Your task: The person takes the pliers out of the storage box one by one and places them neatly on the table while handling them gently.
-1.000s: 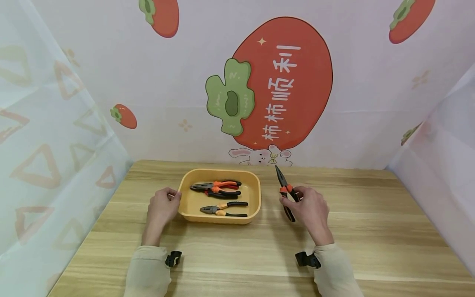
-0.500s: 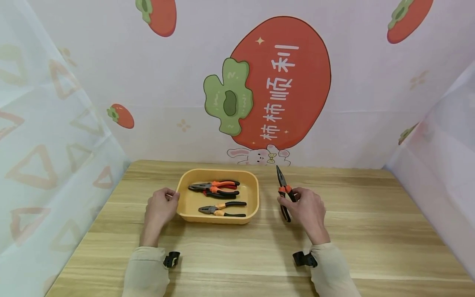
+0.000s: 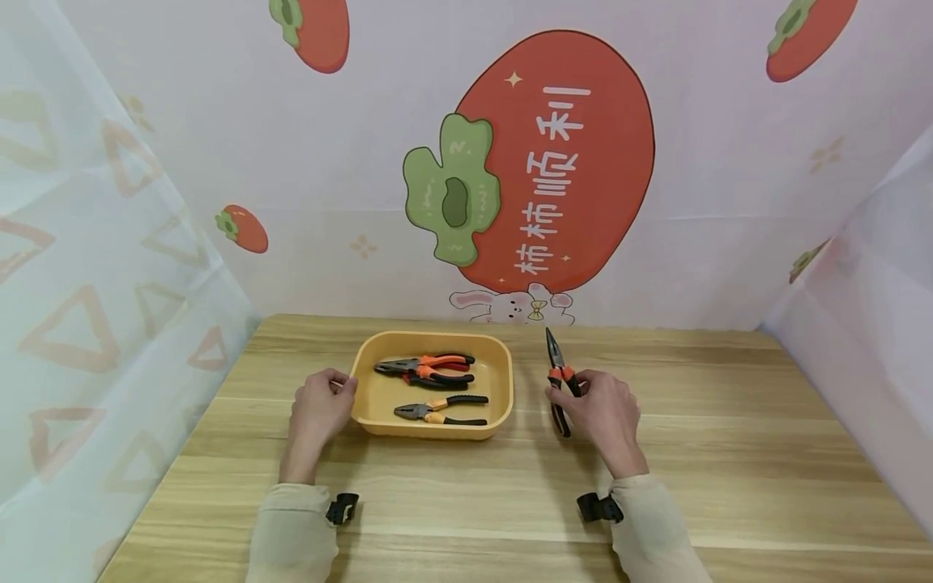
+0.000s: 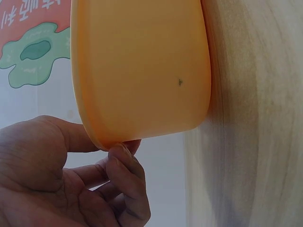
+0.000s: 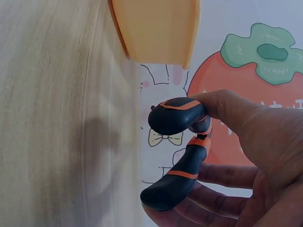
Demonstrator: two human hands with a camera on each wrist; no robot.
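My left hand [image 3: 321, 406] pinches the left end of the rim of a yellow plastic tray [image 3: 430, 431]. The left wrist view shows that grip on the tray wall [image 4: 142, 71]. To the right of the tray, my right hand [image 3: 607, 410] holds long-nose pliers [image 3: 555, 353] by their black and orange handles, nose toward the back wall. Those handles [image 5: 173, 118] stand spread apart in the right wrist view. Inside the tray lie orange-and-black pliers [image 3: 430, 363], overlapping what looks like a second, red-and-black pair. Nearer me in it are combination pliers [image 3: 413, 411] with yellow-and-black handles.
A wood-grain table [image 3: 466, 494] carries the tray. Behind it rises a wall covering [image 3: 350, 178] printed with persimmons and a rabbit. White sheets [image 3: 87, 267] close off both sides. A black device [image 3: 342, 508] sits at each wrist.
My right hand has shifted slightly left, and the long-nose pliers have turned a little more upright. The left hand keeps its hold on the tray, which stays in place.
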